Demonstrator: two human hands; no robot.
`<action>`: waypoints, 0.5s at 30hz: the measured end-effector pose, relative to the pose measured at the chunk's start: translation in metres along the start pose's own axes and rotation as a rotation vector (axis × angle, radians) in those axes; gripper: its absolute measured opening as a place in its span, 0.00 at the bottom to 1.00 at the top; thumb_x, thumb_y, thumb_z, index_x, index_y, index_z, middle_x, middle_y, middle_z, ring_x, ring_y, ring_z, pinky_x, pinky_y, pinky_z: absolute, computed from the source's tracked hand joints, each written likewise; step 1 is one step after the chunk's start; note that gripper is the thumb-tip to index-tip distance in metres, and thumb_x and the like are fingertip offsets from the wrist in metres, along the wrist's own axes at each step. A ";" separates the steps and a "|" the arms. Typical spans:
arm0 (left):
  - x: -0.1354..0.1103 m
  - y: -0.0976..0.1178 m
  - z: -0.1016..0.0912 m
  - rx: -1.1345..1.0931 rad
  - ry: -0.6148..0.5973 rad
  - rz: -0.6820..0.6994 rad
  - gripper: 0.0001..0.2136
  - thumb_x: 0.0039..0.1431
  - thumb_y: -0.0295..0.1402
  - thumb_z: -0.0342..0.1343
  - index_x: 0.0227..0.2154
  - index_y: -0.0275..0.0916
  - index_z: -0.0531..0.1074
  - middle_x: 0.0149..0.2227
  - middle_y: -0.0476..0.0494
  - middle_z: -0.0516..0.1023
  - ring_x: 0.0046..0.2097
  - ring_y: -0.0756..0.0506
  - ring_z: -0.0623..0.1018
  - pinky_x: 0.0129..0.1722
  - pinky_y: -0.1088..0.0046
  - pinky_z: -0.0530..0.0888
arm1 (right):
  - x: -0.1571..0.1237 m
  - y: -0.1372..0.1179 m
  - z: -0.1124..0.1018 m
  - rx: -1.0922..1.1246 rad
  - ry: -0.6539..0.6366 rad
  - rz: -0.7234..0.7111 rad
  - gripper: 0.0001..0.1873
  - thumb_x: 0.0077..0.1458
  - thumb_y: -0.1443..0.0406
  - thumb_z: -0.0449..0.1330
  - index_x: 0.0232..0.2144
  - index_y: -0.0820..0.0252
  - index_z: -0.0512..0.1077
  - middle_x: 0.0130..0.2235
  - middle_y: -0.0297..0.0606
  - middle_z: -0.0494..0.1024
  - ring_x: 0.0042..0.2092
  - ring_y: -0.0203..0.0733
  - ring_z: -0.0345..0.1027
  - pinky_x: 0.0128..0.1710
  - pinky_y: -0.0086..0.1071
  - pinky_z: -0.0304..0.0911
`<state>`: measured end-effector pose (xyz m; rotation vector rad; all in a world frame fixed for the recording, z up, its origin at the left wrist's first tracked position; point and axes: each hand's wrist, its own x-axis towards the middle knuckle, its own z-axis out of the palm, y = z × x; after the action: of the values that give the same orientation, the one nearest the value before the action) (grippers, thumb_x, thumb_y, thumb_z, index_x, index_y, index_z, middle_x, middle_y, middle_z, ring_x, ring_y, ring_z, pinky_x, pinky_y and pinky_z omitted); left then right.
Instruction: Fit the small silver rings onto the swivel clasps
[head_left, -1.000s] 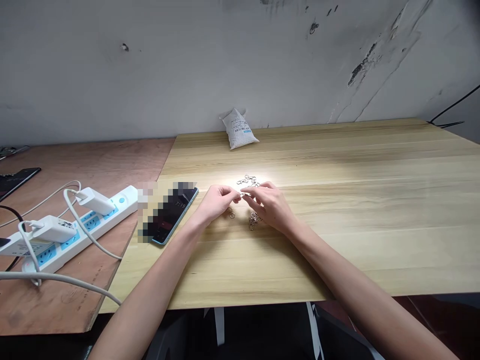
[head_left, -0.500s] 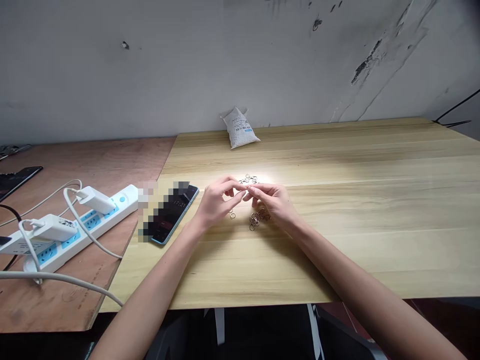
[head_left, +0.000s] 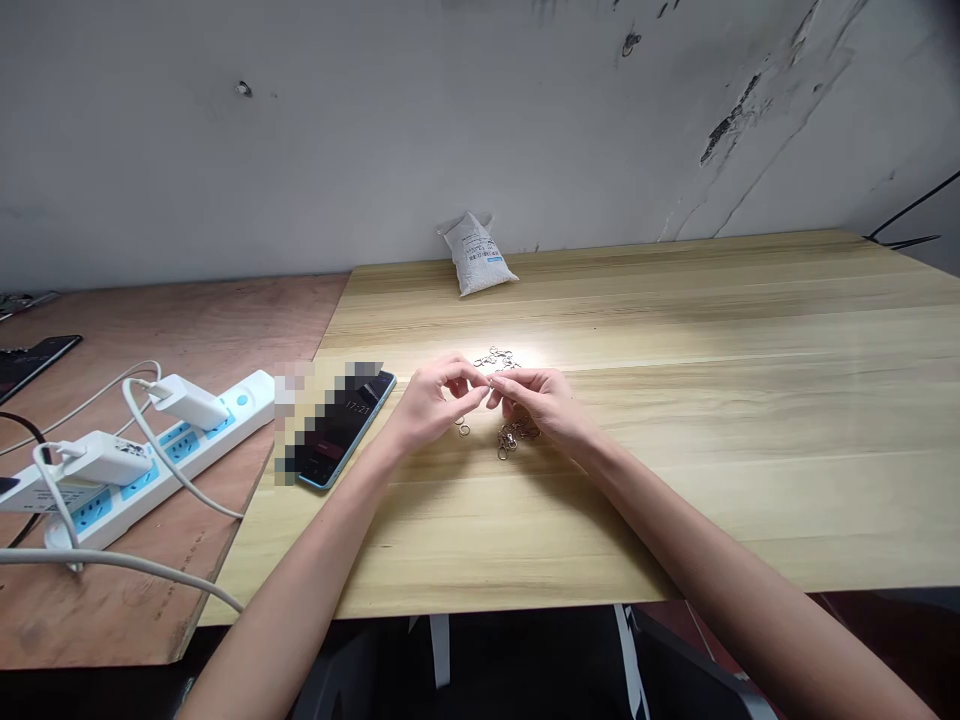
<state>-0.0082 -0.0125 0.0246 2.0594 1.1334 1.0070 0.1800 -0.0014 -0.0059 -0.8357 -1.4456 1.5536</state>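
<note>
My left hand point(head_left: 439, 402) and my right hand point(head_left: 536, 402) are raised just above the pale wooden table point(head_left: 675, 500), their fingertips meeting in a pinch. A tiny metal piece seems held between them, mostly hidden by the fingers. Beyond the fingertips lies a loose cluster of metal rings and clasps point(head_left: 495, 358). Under my right hand sits a second tangle of metal clasps point(head_left: 511, 438). A single small metal ring point(head_left: 463, 427) lies below my left hand.
A phone point(head_left: 352, 425), partly pixelated, lies left of my left hand. A white sachet point(head_left: 476, 255) leans against the wall. On the lower plywood table point(head_left: 150, 330) at left is a power strip point(head_left: 247, 395) with white chargers point(head_left: 187, 402) and cables.
My fingertips' meeting point has shifted slightly right, and the fingers of both hands have changed their pinch. The tangle under my right hand spreads wider to the right than one second ago.
</note>
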 end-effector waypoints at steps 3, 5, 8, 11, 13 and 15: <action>0.000 0.003 0.002 0.003 -0.029 -0.046 0.05 0.59 0.31 0.57 0.30 0.38 0.76 0.33 0.45 0.76 0.31 0.52 0.73 0.31 0.75 0.71 | 0.001 0.001 -0.001 -0.016 0.006 -0.014 0.17 0.54 0.51 0.63 0.32 0.60 0.79 0.30 0.37 0.77 0.28 0.32 0.64 0.26 0.27 0.61; 0.000 0.004 0.003 0.006 -0.033 -0.057 0.05 0.59 0.31 0.57 0.30 0.37 0.76 0.33 0.45 0.76 0.31 0.51 0.73 0.31 0.74 0.72 | 0.001 0.002 0.000 -0.016 0.006 -0.027 0.18 0.54 0.51 0.63 0.32 0.60 0.79 0.30 0.38 0.78 0.28 0.33 0.65 0.28 0.28 0.63; 0.000 0.004 0.003 -0.013 -0.038 -0.071 0.05 0.58 0.31 0.58 0.30 0.37 0.76 0.34 0.45 0.77 0.30 0.52 0.73 0.31 0.74 0.72 | 0.001 0.002 0.003 0.004 0.027 -0.067 0.17 0.53 0.51 0.63 0.32 0.60 0.79 0.30 0.38 0.78 0.29 0.34 0.66 0.30 0.29 0.65; 0.000 0.005 0.004 -0.052 -0.031 -0.079 0.05 0.58 0.31 0.58 0.31 0.37 0.77 0.34 0.45 0.76 0.30 0.52 0.73 0.31 0.75 0.72 | 0.001 0.002 0.007 0.032 0.062 -0.094 0.17 0.54 0.52 0.63 0.32 0.59 0.79 0.29 0.37 0.77 0.29 0.34 0.66 0.29 0.30 0.66; 0.000 0.005 0.004 -0.080 -0.017 -0.087 0.05 0.58 0.33 0.58 0.31 0.37 0.77 0.34 0.45 0.76 0.31 0.51 0.74 0.30 0.75 0.72 | 0.001 0.003 0.009 0.045 0.077 -0.106 0.16 0.54 0.52 0.63 0.32 0.59 0.79 0.29 0.36 0.77 0.28 0.33 0.65 0.29 0.30 0.65; -0.001 0.005 0.006 -0.098 0.004 -0.094 0.06 0.58 0.34 0.58 0.31 0.37 0.76 0.34 0.45 0.76 0.32 0.51 0.74 0.30 0.75 0.72 | 0.001 0.003 0.011 0.057 0.093 -0.122 0.15 0.54 0.53 0.63 0.32 0.59 0.79 0.29 0.36 0.77 0.27 0.32 0.65 0.28 0.29 0.65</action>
<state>-0.0014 -0.0164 0.0248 1.9103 1.1480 1.0010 0.1695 -0.0048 -0.0079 -0.7617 -1.3538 1.4395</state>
